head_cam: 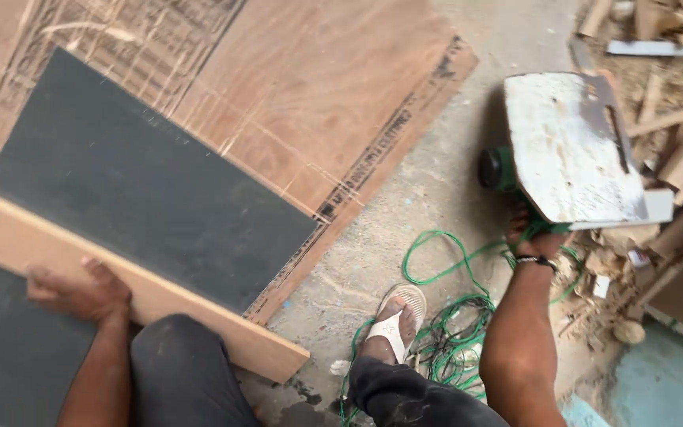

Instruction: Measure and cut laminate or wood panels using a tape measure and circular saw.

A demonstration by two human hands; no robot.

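Green saw (567,150), scuffed metal base up | right hand (533,237) holds | left hand (81,292) on plank (160,296)

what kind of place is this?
Likely a carpentry workshop floor: large plywood sheets on bare concrete, a heap of wood offcuts, and a green power saw with coiled green cable in the right hand.

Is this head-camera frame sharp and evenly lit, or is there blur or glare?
Head view: soft, even daylight, no hard shadows; mild motion blur on the left hand and pale plank; the saw's metal base plate reads bright but not blown out; wood scraps at the edge look smeared.
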